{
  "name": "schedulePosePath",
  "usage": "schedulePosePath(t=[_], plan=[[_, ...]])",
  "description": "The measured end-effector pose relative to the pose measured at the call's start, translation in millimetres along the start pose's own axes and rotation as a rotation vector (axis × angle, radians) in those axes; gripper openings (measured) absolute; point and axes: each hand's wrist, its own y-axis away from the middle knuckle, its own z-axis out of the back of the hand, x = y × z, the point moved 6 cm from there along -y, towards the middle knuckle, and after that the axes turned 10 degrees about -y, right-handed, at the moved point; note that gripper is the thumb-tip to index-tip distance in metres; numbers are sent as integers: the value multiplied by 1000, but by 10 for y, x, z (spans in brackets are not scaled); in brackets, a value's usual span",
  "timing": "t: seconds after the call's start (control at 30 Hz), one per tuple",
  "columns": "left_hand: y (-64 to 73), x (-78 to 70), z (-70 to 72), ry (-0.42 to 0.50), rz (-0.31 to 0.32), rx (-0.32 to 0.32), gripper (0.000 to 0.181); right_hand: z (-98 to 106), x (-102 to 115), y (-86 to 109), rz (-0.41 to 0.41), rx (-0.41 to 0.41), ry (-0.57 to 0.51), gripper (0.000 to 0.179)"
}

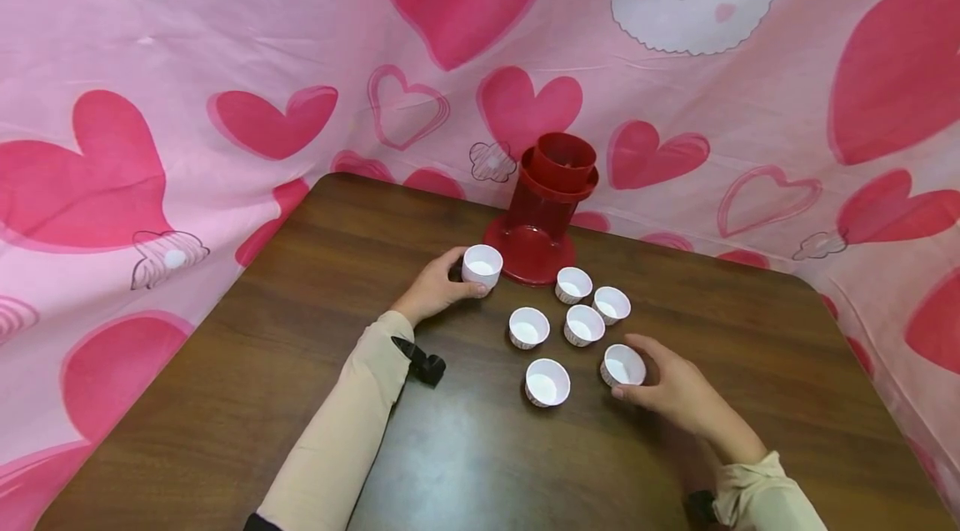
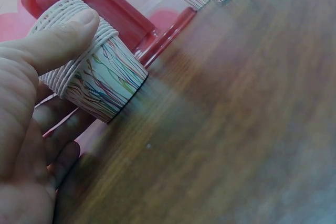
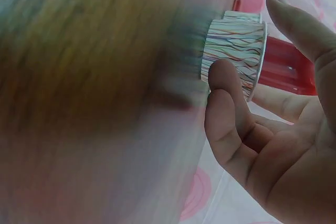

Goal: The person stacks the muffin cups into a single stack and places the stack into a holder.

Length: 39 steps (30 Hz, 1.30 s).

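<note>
In the head view my left hand (image 1: 442, 285) grips a small stack of nested white paper cups (image 1: 482, 266) beside the red stand. Several rolled rims and coloured wavy lines show on the stack (image 2: 105, 77) in the left wrist view, the thumb pressing its side. To the right, my right hand (image 1: 678, 389) holds a single white paper cup (image 1: 622, 367), thumb at the near side and fingers at the far side. Curled fingers touch that cup (image 3: 233, 51) in the right wrist view; the thumb's contact is unclear there.
Several more paper cups stand upright between the hands, including a near one (image 1: 547, 383), a left one (image 1: 528, 328) and a far one (image 1: 573, 285). Behind them a red plastic stand with a cylinder (image 1: 542, 210) stands near the wooden table's (image 1: 360, 222) back edge. A pink heart-patterned cloth (image 1: 300, 31) hangs behind.
</note>
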Motion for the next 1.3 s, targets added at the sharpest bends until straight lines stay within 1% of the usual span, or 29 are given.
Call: schedulePosePath(t=[0.1, 0.23, 0.3, 0.33, 0.4, 0.5, 0.67, 0.73, 0.9, 0.97, 1.13, 1.3], plan=[[1, -3, 0, 1, 0, 1, 75, -16, -24, -8, -23, -2, -20, 73], [4, -12, -1, 2, 1, 2, 75, -33, -56, -14, -83, 8, -130, 65], [7, -14, 1, 2, 1, 3, 75, -44, -65, -15, -107, 18, -192, 64], [7, -13, 1, 3, 3, 3, 75, -45, -64, -15, -109, 20, -204, 65], [8, -11, 2, 5, 2, 3, 76, -50, -61, -18, -109, 24, -202, 69], [10, -11, 4, 7, 3, 2, 76, -61, -52, -17, -108, 33, -161, 72], [12, -21, 2, 10, 3, 1, 76, -67, -45, -16, -112, 26, -136, 63], [14, -25, 1, 10, 2, 2, 76, -52, -39, -13, -105, 9, -137, 62], [15, -25, -1, 9, -4, -1, 76, 20, 5, -5, -30, -51, -82, 59], [16, -22, -4, 9, -5, 0, 76, 49, 28, -5, 1, -68, -79, 56], [21, -21, 1, 13, -7, -3, 76, 98, 78, -9, 46, -85, -171, 52], [26, -29, 1, 13, -13, -5, 76, 128, 120, -12, 77, -101, -220, 51]])
